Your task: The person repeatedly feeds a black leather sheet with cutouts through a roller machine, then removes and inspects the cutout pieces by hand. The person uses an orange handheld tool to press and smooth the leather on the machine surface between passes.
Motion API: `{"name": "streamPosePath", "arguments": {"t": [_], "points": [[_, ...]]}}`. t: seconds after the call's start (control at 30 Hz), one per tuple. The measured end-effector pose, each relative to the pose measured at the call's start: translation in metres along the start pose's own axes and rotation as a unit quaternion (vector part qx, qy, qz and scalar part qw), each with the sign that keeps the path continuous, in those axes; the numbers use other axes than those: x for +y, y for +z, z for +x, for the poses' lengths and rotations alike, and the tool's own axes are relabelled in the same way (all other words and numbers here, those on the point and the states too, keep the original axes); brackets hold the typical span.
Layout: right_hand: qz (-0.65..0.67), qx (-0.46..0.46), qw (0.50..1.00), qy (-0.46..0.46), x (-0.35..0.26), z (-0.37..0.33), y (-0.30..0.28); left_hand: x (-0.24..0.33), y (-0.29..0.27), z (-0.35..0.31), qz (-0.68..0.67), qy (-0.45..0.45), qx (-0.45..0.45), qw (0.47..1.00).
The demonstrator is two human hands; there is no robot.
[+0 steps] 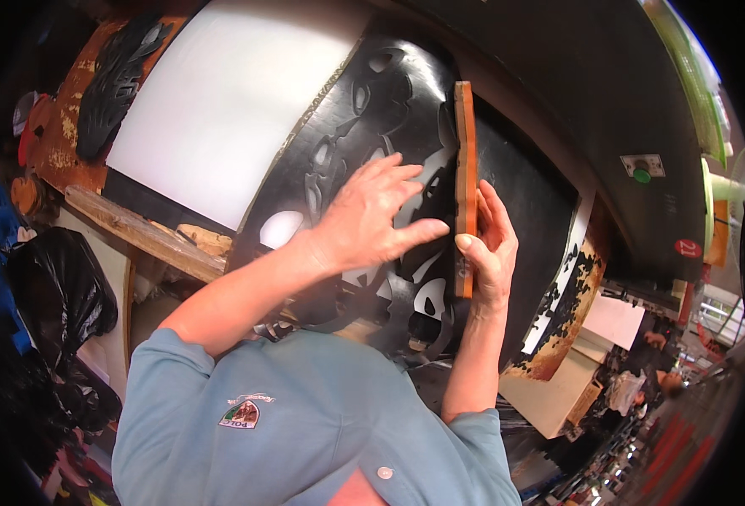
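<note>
My left hand [372, 215] hovers with its fingers apart and nothing in it, over a shiny black sheet [313, 135] full of cut-out holes. Close to its thumb tip, a long board with an orange edge [467, 152] stands up, seen nearly edge-on. My right hand [490, 253] grips this board near its lower end, thumb on the edge and fingers along the right side. Part of those fingers is hidden. A plain black sheet or surface [528, 185] lies right of the board.
A white sheet [212, 101] lies to the left, beyond a wooden strip [136, 223]. Black cut pieces [119, 93] are piled at the far left. A dark machine panel with a green button [641, 175] overhangs at upper right. A black plastic bag [64, 287] sits at lower left.
</note>
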State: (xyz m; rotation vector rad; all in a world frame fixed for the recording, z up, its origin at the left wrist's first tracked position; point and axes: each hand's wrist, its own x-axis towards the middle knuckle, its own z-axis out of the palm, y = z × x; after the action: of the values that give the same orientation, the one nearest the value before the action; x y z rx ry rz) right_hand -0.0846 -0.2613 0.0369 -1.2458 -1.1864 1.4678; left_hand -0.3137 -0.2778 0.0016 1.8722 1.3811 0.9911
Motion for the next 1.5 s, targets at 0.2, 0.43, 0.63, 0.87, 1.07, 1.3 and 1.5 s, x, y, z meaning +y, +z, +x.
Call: {"name": "streamPosePath", "arguments": {"t": [0.2, 0.43, 0.63, 0.87, 1.07, 1.3, 1.5], "points": [[0.074, 0.007, 0.997, -0.007, 0.004, 0.001, -0.008, -0.004, 0.016, 0.000, 0.006, -0.028, 0.050, 0.998], [0.222, 0.002, 0.973, -0.064, 0.027, -0.003, -0.022, -0.036, 0.014, -0.020, 0.080, 0.019, 0.059, 0.995], [0.198, 0.095, 0.973, -0.073, 0.024, -0.019, -0.043, -0.033, 0.013, -0.017, 0.089, 0.024, 0.088, 0.992], [-0.011, 0.126, 0.988, -0.094, 0.005, -0.042, -0.070, -0.060, 0.006, 0.008, 0.233, 0.080, 0.066, 0.967], [-0.073, 0.154, 0.984, -0.049, 0.014, -0.041, -0.063, -0.077, -0.003, 0.027, 0.264, 0.076, 0.068, 0.959], [-0.532, 0.155, 0.815, -0.165, 0.048, -0.030, -0.038, -0.083, -0.006, 0.035, 0.269, 0.079, 0.078, 0.957], [-0.523, 0.157, 0.815, -0.194, 0.053, -0.028, -0.038, -0.082, -0.006, 0.033, 0.241, 0.087, 0.090, 0.962]]}}
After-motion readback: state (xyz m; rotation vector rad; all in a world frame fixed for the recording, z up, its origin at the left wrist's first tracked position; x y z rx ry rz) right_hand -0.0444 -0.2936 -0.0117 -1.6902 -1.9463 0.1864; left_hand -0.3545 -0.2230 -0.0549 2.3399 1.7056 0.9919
